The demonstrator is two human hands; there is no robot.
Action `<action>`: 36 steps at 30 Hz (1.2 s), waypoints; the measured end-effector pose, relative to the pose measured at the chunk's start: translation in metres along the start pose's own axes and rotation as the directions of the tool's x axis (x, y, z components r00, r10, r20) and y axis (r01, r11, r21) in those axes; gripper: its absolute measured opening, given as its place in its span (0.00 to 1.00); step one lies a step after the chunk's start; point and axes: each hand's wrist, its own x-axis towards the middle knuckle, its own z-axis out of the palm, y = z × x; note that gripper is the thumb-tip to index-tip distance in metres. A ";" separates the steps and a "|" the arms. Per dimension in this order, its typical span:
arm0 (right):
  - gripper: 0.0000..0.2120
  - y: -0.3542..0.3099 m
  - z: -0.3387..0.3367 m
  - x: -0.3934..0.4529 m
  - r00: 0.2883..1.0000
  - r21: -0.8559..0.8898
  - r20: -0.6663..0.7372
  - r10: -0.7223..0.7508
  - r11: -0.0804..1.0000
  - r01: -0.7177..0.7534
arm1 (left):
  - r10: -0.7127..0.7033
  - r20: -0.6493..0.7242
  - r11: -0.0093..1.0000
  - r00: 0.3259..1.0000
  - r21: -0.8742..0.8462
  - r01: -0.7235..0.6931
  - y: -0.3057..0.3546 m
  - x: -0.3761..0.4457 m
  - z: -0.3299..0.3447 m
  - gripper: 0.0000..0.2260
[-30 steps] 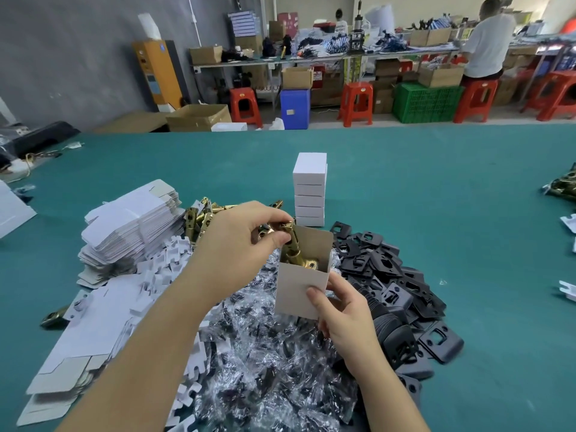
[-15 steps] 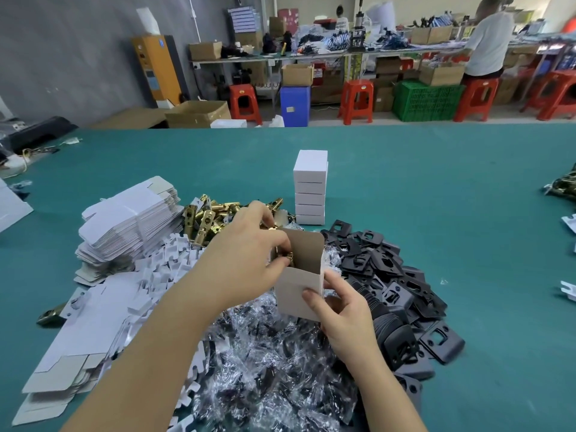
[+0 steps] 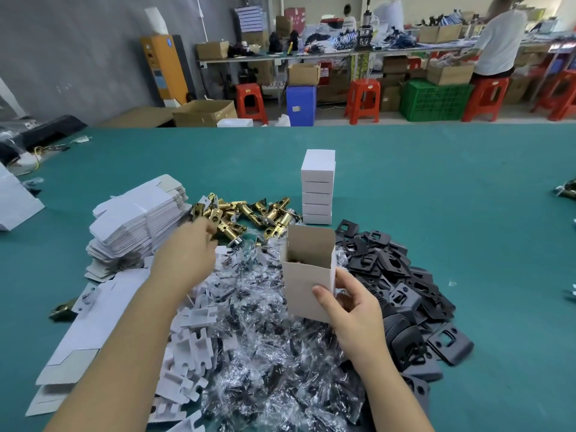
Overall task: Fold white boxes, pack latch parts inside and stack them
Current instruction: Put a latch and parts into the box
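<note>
The right hand point(image 3: 352, 307) pinches the open box point(image 3: 307, 275) upright above the bagged parts, mouth up, long axis vertical, a brass piece just showing inside. The left hand point(image 3: 190, 254) reaches toward the brass latches point(image 3: 243, 216), fingers blurred, apparently holding nothing. Best to take one latch by its barrel, feed it in end-first, and keep the box steady.

White boxes point(image 3: 317, 188), brass latches point(image 3: 246, 213), black plates point(image 3: 402, 275), teal table point(image 3: 436, 188)
</note>
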 end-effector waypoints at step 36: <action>0.19 0.001 0.000 0.000 1.000 0.032 -0.007 0.030 0.999 -0.030 | -0.184 0.094 0.981 0.978 0.085 0.177 -0.034 0.010 0.027 0.08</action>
